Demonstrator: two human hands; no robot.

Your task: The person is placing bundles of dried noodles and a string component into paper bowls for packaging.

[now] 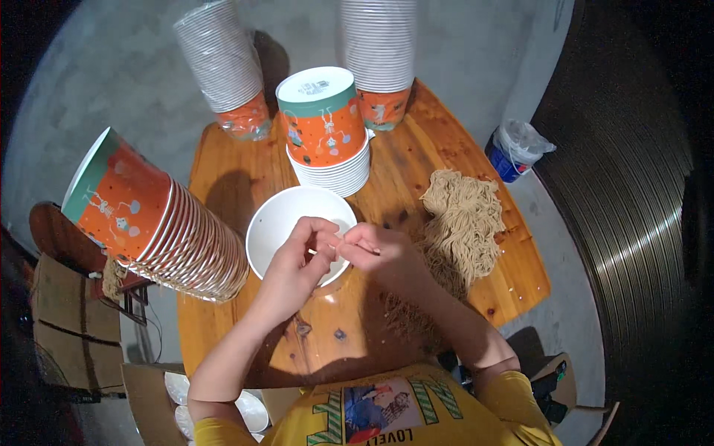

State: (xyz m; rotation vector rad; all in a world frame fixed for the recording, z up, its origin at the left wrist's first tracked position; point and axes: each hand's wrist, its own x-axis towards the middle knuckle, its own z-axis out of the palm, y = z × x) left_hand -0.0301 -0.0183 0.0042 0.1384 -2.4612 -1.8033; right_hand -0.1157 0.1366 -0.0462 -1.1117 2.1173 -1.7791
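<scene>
A white paper bucket (271, 223) sits mouth up in front of me at the middle of the table. My left hand (305, 249) is over its near right rim, with thumb and fingers pinched together. Close against it, my right hand (379, 253) is pinched too, fingertips meeting the left ones. A thin tip pokes out at the right fingers; what either hand holds is too small to make out. Right of the hands lies a heap of tan cords (465, 223). On the left leans a stack of orange and green paper buckets (130, 201), tan cords hanging along its rims.
Behind the white bucket stands an upside-down bucket stack (327, 130). Two tall plastic-wrapped stacks, one left (219, 63) and one right (379, 44), rise at the wooden table's (439, 134) far edge. A blue lined bin (513, 152) is on the floor; cardboard boxes (74, 320) stand left.
</scene>
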